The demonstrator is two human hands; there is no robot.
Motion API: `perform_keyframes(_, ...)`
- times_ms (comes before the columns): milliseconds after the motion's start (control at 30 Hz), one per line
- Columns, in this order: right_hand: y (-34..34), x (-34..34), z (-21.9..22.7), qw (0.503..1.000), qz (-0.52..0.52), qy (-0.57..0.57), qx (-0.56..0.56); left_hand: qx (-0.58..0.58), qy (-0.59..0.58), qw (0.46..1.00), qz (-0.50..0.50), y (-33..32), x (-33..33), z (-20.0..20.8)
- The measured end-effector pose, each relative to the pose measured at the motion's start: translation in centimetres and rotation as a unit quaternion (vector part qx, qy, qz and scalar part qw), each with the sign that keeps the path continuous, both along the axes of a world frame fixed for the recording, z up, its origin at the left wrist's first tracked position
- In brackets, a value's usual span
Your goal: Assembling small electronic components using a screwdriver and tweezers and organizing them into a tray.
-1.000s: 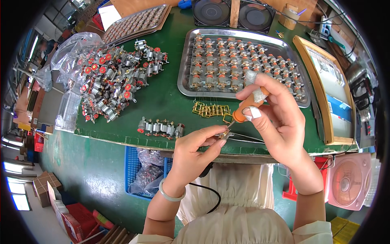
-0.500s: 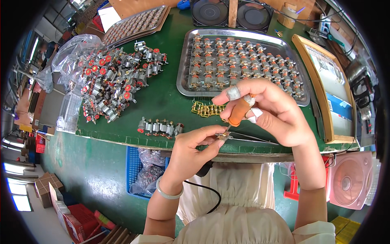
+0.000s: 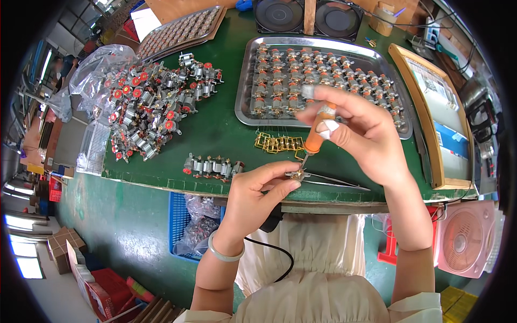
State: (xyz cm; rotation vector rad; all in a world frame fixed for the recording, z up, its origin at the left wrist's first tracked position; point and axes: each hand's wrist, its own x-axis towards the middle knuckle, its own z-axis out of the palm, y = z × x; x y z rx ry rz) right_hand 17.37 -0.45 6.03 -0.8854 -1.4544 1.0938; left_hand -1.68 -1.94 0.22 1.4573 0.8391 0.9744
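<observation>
My left hand pinches a small metal part between thumb and fingertips at the near edge of the green table. In my right hand, its fingers partly taped, is an orange-handled screwdriver. The shaft points down and its tip meets the small part, whose details my fingers hide. Beside that part lie thin metal tweezers. Just beyond my hands is a strip of brass-coloured frames. A short row of small motor-like metal parts with red ends lies to the left.
A steel tray of parts in rows sits behind my right hand. At left is a large heap of similar parts beside a clear plastic bag. A second filled tray, two black fans and a wooden frame border the table.
My right hand has risen slightly, with the index finger lifting up and away. The screwdriver now stands more upright over the part. My left hand has barely moved.
</observation>
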Motion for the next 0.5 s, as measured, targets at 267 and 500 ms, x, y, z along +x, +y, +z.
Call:
perform_keyframes(267,0.2,-0.7,-0.2,0.999,-0.041,0.007,-0.011,-0.001,-0.008,1.000,0.010,0.1,0.2,0.1)
perform_keyframes(500,0.7,-0.4,-0.8,0.997,0.023,0.067,-0.012,0.014,-0.001,1.000,0.013,0.2,0.3,0.1)
